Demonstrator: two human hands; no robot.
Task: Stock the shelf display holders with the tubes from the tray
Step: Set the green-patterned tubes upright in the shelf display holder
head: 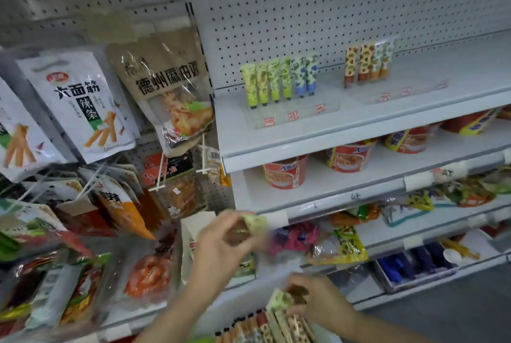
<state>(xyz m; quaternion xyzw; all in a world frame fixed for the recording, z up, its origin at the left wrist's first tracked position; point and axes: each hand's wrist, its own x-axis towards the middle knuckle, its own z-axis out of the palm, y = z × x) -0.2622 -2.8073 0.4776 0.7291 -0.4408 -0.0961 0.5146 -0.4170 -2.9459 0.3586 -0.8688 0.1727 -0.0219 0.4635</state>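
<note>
On the far left, well apart from both hands, snack packets (80,105) are hanging on pegs.

The left hand (224,243) is hovering in front of the lower shelves, its grip curled closed around a pale green tube (255,224); motion blur is hiding just how the fingers sit on it.

Below and to the right of it, the right hand (318,304) is resting in the tray of tubes (265,326) at the bottom edge of the view. Its grip is pinching another light green tube (280,300), whose end is poking up above the row.

Well above both grips, on the top shelf (359,121), two clear display holders are standing. The nearer holder (293,116) is carrying four green tubes and two blue ones, upright, with bare space in front. The farther holder (401,94), up and to the right, is carrying four orange-patterned tubes.

Judging from here, the reach up to the shelf is long, and both hands are loaded. A tube pinched near its end could slip loose on the way. A hurried placement could knock the standing tubes over, or land a green tube among the wrong colour.
</note>
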